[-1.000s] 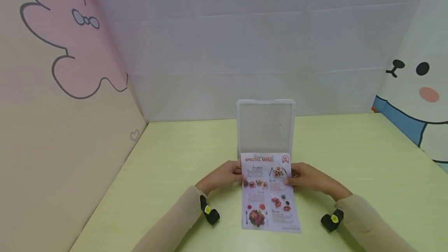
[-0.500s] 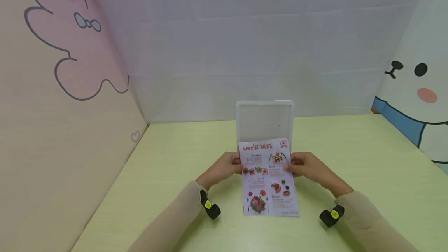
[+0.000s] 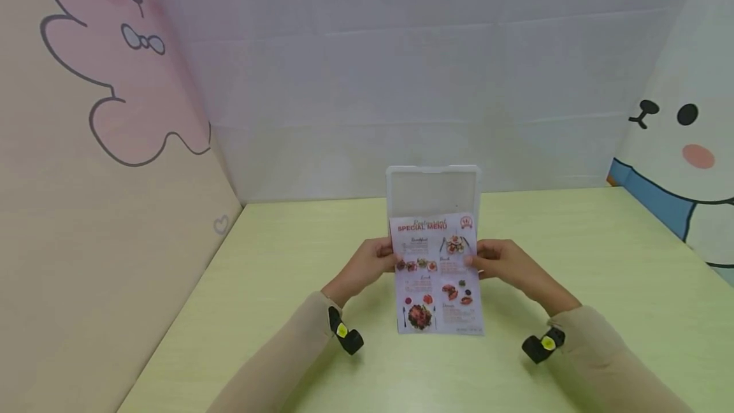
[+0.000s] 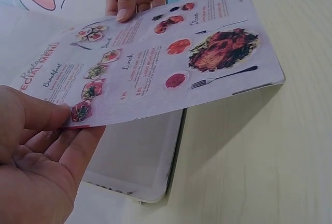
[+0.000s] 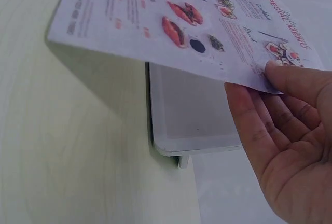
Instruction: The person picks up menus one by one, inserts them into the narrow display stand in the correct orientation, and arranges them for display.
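Observation:
A printed restaurant menu sheet (image 3: 438, 279) with food pictures is held between both hands, its title at the far end. My left hand (image 3: 362, 268) pinches the sheet's left edge, thumb on the printed face and fingers beneath, as the left wrist view shows of the menu (image 4: 150, 53). On the opposite edge my right hand (image 5: 290, 125) grips the same way. Behind the sheet stands a white-framed panel (image 3: 434, 191) with a greyish face; the menu overlaps its lower part in the head view. The sheet's near end is raised above the tabletop in both wrist views.
The pale yellow-green table (image 3: 298, 253) reaches back to a white cloth wall (image 3: 355, 81). Side walls carry a pink cartoon animal (image 3: 143, 81) at left and a white cartoon bear (image 3: 688, 139) at right. Small black cameras (image 3: 346, 333) are strapped to both wrists.
Both hands have moved the menu away from me, toward the panel, so its top now covers more of the panel. The panel has stayed in place.

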Demonstrator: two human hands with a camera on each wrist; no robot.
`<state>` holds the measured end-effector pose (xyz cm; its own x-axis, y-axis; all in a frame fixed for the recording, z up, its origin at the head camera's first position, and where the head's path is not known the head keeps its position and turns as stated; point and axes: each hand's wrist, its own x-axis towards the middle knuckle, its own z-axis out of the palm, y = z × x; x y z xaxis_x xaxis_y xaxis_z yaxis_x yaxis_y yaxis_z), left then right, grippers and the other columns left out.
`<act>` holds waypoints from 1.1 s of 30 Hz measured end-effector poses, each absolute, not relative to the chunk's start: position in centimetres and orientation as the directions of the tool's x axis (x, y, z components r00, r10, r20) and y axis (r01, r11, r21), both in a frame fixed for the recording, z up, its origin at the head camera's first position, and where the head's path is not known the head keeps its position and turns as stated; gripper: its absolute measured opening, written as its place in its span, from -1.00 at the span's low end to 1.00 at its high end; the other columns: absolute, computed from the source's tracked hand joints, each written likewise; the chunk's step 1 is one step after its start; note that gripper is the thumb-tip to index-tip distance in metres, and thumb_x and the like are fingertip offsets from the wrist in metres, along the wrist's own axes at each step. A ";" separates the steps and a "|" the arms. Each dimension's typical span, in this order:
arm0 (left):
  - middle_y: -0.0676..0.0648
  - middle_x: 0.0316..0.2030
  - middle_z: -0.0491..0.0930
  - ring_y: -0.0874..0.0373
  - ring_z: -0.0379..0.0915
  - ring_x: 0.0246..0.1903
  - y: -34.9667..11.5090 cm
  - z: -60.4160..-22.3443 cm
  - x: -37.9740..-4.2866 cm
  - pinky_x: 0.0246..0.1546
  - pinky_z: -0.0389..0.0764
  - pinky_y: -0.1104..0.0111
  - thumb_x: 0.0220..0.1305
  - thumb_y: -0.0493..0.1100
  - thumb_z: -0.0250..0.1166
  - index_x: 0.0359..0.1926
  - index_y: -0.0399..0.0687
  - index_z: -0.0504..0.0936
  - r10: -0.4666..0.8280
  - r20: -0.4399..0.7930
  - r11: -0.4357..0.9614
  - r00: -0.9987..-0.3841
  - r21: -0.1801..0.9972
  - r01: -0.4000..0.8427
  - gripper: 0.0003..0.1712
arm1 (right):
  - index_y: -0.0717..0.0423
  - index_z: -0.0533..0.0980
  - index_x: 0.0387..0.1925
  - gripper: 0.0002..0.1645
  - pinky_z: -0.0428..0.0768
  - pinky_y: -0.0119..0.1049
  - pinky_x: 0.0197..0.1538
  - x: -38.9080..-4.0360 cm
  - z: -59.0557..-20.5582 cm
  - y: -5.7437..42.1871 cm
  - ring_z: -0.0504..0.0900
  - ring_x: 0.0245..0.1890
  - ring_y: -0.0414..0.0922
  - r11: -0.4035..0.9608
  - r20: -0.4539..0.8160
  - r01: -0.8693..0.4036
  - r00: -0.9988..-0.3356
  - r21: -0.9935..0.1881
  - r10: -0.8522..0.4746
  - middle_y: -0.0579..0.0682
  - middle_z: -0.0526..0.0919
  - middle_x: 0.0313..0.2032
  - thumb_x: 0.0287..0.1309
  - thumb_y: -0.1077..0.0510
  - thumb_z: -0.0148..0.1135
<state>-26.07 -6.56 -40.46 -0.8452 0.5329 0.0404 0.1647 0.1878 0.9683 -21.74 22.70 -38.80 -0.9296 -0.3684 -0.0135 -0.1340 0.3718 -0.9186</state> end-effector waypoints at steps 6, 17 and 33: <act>-0.26 -0.01 0.64 0.15 0.63 -0.21 -6.4 -40.0 -26.1 -0.12 0.65 0.28 0.39 -0.32 0.10 0.13 -0.28 0.53 0.476 0.043 0.172 -0.878 0.975 0.141 -0.67 | 0.40 0.43 0.15 -0.44 0.65 -0.12 -0.06 -21.7 -38.3 22.5 0.72 -0.17 -0.01 0.398 -0.040 -0.107 -0.938 -0.911 -0.345 0.28 0.67 -0.06 0.28 0.07 0.22; -0.22 0.06 0.61 0.06 0.61 -0.04 -6.2 -38.6 -26.3 0.02 0.60 0.22 0.44 -0.23 0.08 0.22 -0.23 0.47 0.405 0.058 0.106 -0.913 0.988 0.110 -0.62 | 0.34 0.50 0.10 -0.47 0.63 -0.07 -0.02 -22.6 -36.7 22.0 0.73 -0.20 0.00 0.445 0.004 -0.146 -0.952 -0.883 -0.305 0.22 0.71 -0.12 0.28 0.00 0.21; -0.21 -0.04 0.67 0.05 0.65 -0.10 -5.8 -37.2 -26.8 -0.03 0.63 0.23 0.41 -0.12 0.13 0.11 -0.21 0.56 0.333 0.087 0.093 -0.939 0.988 0.125 -0.65 | 0.29 0.45 0.18 -0.41 0.58 0.04 0.07 -23.0 -34.5 21.4 0.73 -0.15 0.01 0.444 0.030 -0.147 -0.965 -0.884 -0.259 0.23 0.67 -0.03 0.28 -0.04 0.20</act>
